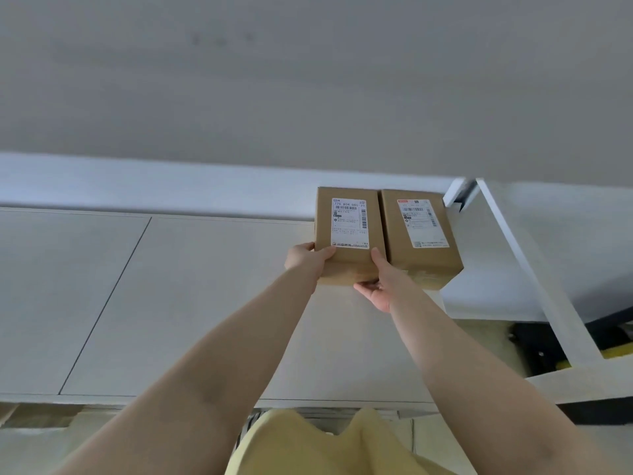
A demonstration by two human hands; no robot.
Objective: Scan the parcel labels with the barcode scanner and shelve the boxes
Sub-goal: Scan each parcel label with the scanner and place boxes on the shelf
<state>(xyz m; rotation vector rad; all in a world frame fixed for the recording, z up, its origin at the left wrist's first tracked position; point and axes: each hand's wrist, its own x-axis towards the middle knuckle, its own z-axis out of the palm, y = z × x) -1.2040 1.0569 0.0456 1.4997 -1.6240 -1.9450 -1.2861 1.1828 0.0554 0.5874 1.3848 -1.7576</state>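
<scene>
Presently on the shelf: two cardboard parcels, side by side and touching or very nearly so, at the right end of the white shelf top (212, 303), close to its back edge.

Item one, the left box (346, 234): plain brown carton, upright, white shipping label facing the camera. Held by both hands. The left hand (306, 258) grips the lower left edge, thumb on the front face near the label's corner. The right hand (380, 286) cups the lower right corner, thumb up along the right edge and fingers curled beneath. Whether the base is fully seated on the shelf cannot be told; the hands cover it.

Item two, the right box (419, 234): same kind of carton, same size by appearance, label facing out, standing free of either hand, tape visible along its lower edge.

Handling, as a judgement: rigid corrugated board, dry and not slippery, light enough to be raised overhead on outstretched arms. Corners and edges are the stiff parts, so the low, two-sided hold suits it; pressing the middle of a face risks denting. Contents unknown, so treat as fragile.

Count: boxes, two; labels in view, two, one per box; hands, two, both occupied with item one. Barcode scanner: none in view.

Also visible: a white upright frame (534, 269) at the right of the shelf.
</scene>
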